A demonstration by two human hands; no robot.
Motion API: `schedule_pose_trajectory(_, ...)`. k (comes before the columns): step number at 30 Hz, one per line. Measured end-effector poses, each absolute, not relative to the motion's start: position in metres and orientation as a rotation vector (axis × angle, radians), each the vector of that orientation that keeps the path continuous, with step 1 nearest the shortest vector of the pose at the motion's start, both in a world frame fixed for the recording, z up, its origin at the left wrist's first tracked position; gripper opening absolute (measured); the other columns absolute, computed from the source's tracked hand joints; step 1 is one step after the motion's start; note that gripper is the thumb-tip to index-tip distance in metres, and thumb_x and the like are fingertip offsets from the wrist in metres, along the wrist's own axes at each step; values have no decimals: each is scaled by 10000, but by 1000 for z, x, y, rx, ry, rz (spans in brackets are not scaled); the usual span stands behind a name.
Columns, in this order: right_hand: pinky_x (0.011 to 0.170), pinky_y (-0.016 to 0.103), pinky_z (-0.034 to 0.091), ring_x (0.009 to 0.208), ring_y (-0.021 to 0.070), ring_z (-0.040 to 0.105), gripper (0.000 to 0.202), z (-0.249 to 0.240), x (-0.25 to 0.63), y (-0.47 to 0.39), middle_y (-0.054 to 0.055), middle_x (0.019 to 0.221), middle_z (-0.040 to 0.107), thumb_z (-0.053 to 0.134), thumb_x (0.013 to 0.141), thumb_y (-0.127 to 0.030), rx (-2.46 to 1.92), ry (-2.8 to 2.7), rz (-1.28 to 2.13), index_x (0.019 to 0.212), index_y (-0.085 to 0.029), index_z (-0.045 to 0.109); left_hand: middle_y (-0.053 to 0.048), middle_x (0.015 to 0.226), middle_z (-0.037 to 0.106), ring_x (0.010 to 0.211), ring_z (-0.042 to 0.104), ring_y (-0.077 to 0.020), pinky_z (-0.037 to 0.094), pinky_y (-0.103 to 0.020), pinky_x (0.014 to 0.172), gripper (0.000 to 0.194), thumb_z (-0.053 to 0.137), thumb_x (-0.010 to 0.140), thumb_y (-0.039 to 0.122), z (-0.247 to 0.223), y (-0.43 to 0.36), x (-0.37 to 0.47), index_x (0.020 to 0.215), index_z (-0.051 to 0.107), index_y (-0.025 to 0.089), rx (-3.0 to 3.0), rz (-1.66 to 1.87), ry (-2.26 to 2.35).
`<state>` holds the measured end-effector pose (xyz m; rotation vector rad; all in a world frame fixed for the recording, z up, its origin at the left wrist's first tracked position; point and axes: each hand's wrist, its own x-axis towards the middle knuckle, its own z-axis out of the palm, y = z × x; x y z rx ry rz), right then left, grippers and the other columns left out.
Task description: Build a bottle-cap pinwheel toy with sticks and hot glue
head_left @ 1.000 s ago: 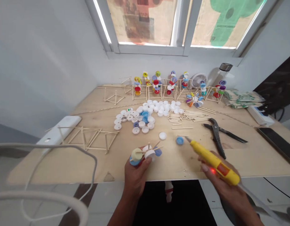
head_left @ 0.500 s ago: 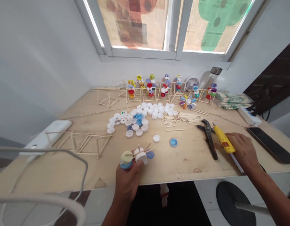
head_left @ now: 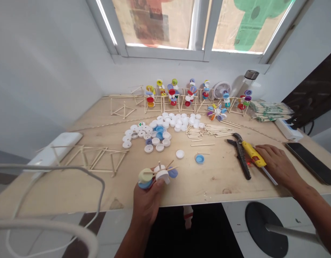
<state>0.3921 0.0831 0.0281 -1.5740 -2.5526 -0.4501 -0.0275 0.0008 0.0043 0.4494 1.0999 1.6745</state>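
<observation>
My left hand [head_left: 147, 202] is closed on a wheel of bottle caps and sticks [head_left: 162, 174], above the table's front edge. Cream, blue, white and purple caps show on it. At the right, my right hand [head_left: 277, 166] is at a yellow glue gun [head_left: 253, 154], its fingers partly behind the gun's body. The gun's front lies by black-handled pliers [head_left: 242, 157], and a clear glue stick sticks out of its rear. A loose white cap [head_left: 180, 154] and a blue cap [head_left: 200, 159] lie between the hands.
White and blue caps [head_left: 178, 122] and loose sticks [head_left: 217, 130] cover mid-table. Finished cap wheels on stick frames [head_left: 188, 98] line the back. A stick frame [head_left: 95, 157] and white power strip [head_left: 55, 148] are left, with a cable looping in front. A phone [head_left: 311, 163] lies far right.
The glue gun's tip has shifted left, up against the pliers, with my right hand at its body. A red glow now shows beside the gun. My left hand still holds the wheel.
</observation>
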Motion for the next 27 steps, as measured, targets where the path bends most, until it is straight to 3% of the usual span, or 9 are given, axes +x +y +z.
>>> schedule_pose_trajectory(4,835,418,376,1095,334,531,484,33,400,76,174,1212,592,599,780,-323,-1674,-2510,-416,1240,-201,513,-37,773,726,766,664,-193,528,-327,778,361,849,495,263,3,1,-27,820,719,172,451,1678,1101)
schedule_pose_trajectory(7,797,412,394,1047,319,555,493,43,399,66,164,1210,596,580,799,-414,-1707,-2441,-505,1246,-217,513,-28,774,728,772,663,-182,523,-307,777,344,848,500,251,3,1,-27,809,718,175,430,1677,1092)
schedule_pose_trajectory(12,849,384,440,949,258,603,325,52,350,51,135,1041,660,503,864,-362,-1544,-2216,-516,1117,-176,585,-31,784,731,786,666,-177,520,-293,781,339,854,490,242,4,2,-26,791,716,171,403,1671,1069)
schedule_pose_trajectory(20,804,355,489,926,215,616,247,28,219,56,84,1042,654,477,888,-312,-1392,-2295,136,1087,-201,571,-42,783,725,815,669,-219,518,-363,808,342,840,515,296,4,0,-25,805,716,166,482,1691,1106)
schedule_pose_trajectory(27,749,349,469,950,246,596,246,25,188,64,74,998,661,510,865,-330,-1562,-2322,93,1071,-209,566,-48,813,733,811,667,-205,511,-348,810,329,840,516,279,1,0,-25,797,714,161,444,1688,1070)
